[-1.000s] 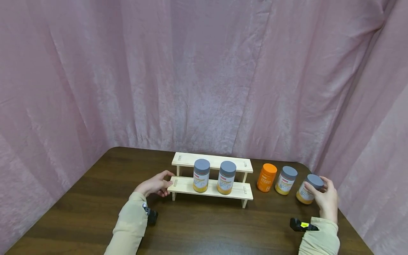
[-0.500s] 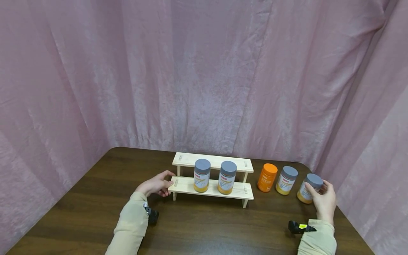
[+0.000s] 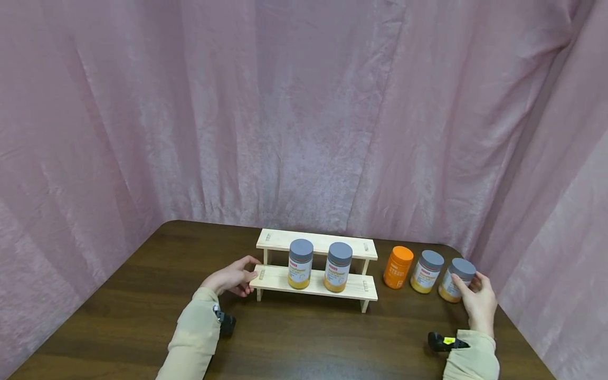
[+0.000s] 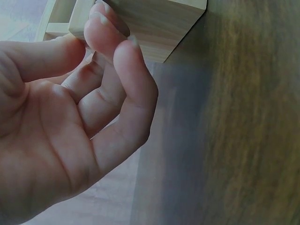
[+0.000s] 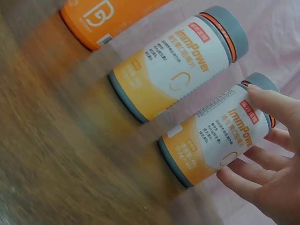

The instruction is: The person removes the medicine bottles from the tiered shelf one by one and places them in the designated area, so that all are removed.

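Note:
My right hand [image 3: 480, 303] grips a grey-lidded vitamin jar [image 5: 211, 136] with a white and yellow label, thumb near the lid and fingers round its far side. It stands upright at the right end of a row. Beside it are a matching jar [image 3: 426, 272] and an orange bottle [image 3: 398, 268]. My left hand [image 3: 234, 277] pinches the left end of the lower board of a two-step wooden rack [image 3: 275, 278], thumb on top and fingers curled beneath. On that lower step stand two more grey-lidded jars, a left one [image 3: 300, 266] and a right one [image 3: 338, 268].
The rack's upper step [image 3: 318, 241] rises behind the two jars. Everything stands on a dark brown wooden table [image 3: 285, 343]. Pink curtains [image 3: 304, 116] hang close behind its back edge and along both sides.
My right hand has slid the end jar a little leftward, closer to its matching neighbour. The left hand keeps its place on the rack, and the other jars stay where they were.

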Demonstrator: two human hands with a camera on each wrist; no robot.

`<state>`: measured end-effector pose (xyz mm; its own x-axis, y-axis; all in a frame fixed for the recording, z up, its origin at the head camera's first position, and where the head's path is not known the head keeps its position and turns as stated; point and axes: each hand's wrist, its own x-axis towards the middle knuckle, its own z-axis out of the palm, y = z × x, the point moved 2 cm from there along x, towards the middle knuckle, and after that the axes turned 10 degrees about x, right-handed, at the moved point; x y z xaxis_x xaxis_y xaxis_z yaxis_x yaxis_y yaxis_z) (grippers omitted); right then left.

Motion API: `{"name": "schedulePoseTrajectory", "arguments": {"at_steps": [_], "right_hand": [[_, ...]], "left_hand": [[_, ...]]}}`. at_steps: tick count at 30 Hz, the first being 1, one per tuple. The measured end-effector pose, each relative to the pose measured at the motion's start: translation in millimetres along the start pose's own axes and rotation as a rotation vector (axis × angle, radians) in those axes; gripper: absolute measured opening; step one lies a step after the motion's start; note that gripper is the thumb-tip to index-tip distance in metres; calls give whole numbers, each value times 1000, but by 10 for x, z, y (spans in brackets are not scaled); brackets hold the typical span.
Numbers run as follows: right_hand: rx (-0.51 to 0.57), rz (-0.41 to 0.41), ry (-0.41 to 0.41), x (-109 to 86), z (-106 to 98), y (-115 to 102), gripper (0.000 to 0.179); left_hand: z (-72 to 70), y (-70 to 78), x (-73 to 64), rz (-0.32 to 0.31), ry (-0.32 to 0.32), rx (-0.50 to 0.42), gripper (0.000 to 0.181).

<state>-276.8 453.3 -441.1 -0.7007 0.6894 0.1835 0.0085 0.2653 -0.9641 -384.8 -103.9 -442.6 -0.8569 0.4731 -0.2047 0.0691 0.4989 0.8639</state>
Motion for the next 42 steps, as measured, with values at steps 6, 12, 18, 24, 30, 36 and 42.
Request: {"name": "schedulePoseTrajectory", "arguments": {"at_steps": [6, 12, 18, 24, 30, 36, 42], "right_hand": [[-3, 10, 0, -10, 33, 22, 75], [6, -2, 21, 16, 76, -21, 76], [51, -52, 46, 5, 70, -158, 82], [19, -79, 55, -9, 51, -304, 82], [-20, -125, 68, -17, 101, -372, 77], [-30, -198, 93, -68, 157, -589, 64], [-44, -274, 126, -153, 229, -802, 50]], "left_hand": [[16, 2, -23, 8, -6, -1, 37], [9, 13, -6, 9, 1, 6, 35], [11, 26, 13, 1, 6, 13, 34], [16, 28, -1, -3, 8, 16, 33], [12, 20, -14, 3, 9, 20, 34], [9, 29, -10, 6, 7, 16, 33], [19, 31, -8, 4, 1, 19, 33]]}}
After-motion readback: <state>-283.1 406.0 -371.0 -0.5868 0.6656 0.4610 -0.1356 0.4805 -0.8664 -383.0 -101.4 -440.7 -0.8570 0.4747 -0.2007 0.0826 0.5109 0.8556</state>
